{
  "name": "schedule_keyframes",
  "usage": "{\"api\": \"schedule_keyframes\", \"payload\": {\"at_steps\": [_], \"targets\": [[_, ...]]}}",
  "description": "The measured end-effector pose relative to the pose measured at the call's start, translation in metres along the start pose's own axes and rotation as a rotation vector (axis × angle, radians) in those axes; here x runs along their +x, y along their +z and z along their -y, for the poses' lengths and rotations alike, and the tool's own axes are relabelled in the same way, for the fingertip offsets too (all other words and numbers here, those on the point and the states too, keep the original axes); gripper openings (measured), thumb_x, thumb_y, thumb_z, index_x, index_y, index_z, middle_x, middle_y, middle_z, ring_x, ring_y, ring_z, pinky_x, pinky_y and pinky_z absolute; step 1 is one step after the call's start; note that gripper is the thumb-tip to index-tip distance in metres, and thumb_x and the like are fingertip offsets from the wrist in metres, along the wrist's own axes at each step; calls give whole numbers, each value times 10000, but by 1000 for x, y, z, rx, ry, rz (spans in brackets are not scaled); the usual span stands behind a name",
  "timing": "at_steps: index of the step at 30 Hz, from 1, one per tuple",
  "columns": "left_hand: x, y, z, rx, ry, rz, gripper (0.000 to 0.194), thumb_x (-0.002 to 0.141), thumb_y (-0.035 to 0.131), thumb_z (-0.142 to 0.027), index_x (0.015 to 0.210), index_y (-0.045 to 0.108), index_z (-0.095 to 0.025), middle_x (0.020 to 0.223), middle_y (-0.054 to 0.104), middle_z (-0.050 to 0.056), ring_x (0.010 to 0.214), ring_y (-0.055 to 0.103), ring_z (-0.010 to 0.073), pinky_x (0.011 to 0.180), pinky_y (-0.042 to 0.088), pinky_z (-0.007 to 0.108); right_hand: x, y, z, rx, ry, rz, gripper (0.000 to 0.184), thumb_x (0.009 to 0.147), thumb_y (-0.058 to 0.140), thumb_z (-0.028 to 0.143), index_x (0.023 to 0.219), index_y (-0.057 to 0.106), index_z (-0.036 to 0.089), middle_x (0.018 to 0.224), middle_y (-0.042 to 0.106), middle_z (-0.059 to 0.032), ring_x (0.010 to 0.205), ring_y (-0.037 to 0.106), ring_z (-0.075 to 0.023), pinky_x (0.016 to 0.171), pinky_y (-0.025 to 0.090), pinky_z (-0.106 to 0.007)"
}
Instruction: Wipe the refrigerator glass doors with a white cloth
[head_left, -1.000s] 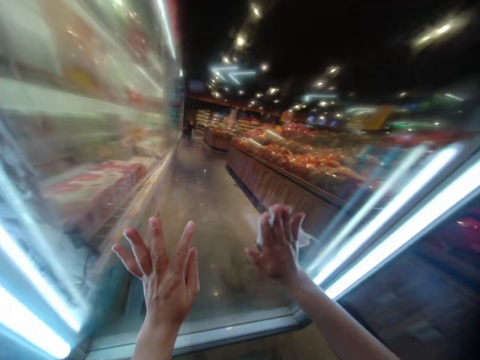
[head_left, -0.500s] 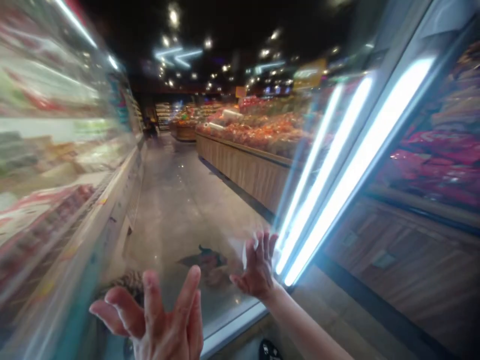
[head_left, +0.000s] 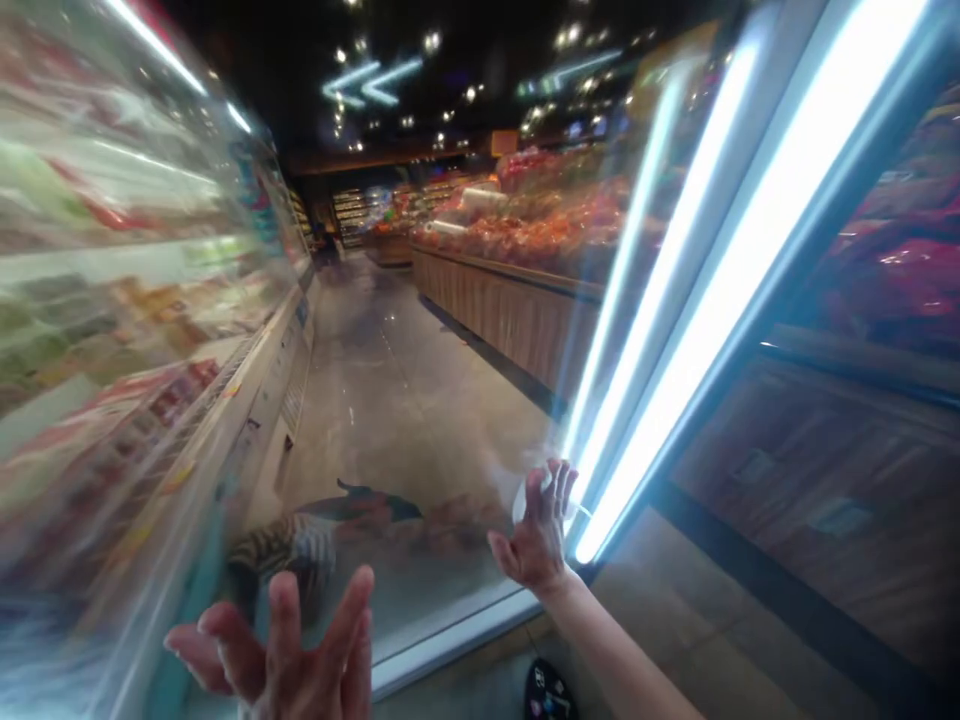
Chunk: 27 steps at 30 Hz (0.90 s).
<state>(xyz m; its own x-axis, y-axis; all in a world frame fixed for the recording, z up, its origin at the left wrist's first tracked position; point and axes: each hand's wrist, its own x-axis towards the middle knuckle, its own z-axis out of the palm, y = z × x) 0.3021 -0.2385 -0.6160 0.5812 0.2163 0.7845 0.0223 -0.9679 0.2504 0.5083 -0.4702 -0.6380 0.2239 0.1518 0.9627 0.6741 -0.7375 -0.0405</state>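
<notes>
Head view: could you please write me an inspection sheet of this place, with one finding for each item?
Surface: glass panel with a pale frame; a bright light bar runs along its right side.
Things at the hands: thin white thing, perhaps cloth, behind the fingers of the right hand; whether gripped, I cannot tell.
Clutter: a dark shoe shows below the frame in the view.
Hands: left hand open, fingers spread, apparently touching nothing; right open, seemingly against the glass.
Cables: nothing seen.
Surroundings: shiny floor; stocked shelves at left; wooden stand with reddish goods beyond the panel, blurred.
</notes>
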Motion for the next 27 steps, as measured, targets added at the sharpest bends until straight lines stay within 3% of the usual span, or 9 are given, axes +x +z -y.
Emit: {"api": "schedule_keyframes", "payload": {"at_steps": [2,6,8,10,13,17,20,23,27], "targets": [[2,-1,2,41,7,8,1043,629,878,-345,1488,368,-647,1716,-37,-251,1594,-138,391,1323,98,632,8,0,7,26,7,-12,867,1005,381,451,1688,-24,105,1775,-25,-144,1634,47,-407,1221,315,-724],[24,-9,7,180,91,-33,998,788,781,-233,1582,262,-546,1763,-58,-128,1573,-216,415,1281,83,757,60,-1,14,110,105,-74,859,1005,404,572,1705,66,207,1751,199,-149,1588,241,-461,1195,336,-755],[35,-14,10,239,144,-57,1019,815,761,-163,1618,221,-484,1773,-86,-58,1575,-223,417,1295,84,735,63,3,30,98,124,-76,866,1010,362,608,1705,33,210,1774,98,-109,1614,130,-459,1226,237,-783],[41,-20,14,263,171,-63,1035,828,749,-130,1635,189,-457,1772,-112,-33,1578,-234,405,1308,45,715,45,11,55,69,56,-52,862,1025,328,570,1696,-25,160,1775,-62,-75,1628,-33,-416,1256,148,-767],[40,-33,28,259,146,-72,1006,850,730,-131,1630,197,-477,1764,-124,-79,1587,-253,359,1296,-93,706,16,20,92,75,-109,7,865,1022,346,514,1686,-20,97,1764,-133,-77,1629,-106,-363,1281,159,-703],[35,-60,63,311,150,-77,972,851,721,-170,1645,215,-411,1753,-183,-75,1590,-263,353,1277,-150,697,41,31,119,65,-43,99,847,991,420,556,1682,197,120,1772,77,-162,1622,53,-457,1256,222,-715],[34,-79,90,350,134,-107,937,863,698,-184,1647,225,-382,1750,-198,-63,1588,-282,338,1263,-160,709,66,39,143,35,-2,218,779,980,469,540,1613,387,93,1709,293,-210,1612,136,-459,1270,205,-697],[30,-87,110,325,65,-183,902,881,677,-187,1641,239,-397,1757,-160,-71,1595,-264,315,1274,-168,679,50,42,185,73,-142,215,718,981,502,527,1562,475,107,1672,393,-181,1637,70,-380,1313,93,-641],[23,-89,125,285,-14,-285,898,898,659,-191,1652,209,-381,1755,-146,-52,1583,-262,325,1283,-165,672,28,39,230,162,-528,203,638,993,552,495,1547,506,181,1640,470,-49,1643,-38,-197,1348,-45,-456]]}}
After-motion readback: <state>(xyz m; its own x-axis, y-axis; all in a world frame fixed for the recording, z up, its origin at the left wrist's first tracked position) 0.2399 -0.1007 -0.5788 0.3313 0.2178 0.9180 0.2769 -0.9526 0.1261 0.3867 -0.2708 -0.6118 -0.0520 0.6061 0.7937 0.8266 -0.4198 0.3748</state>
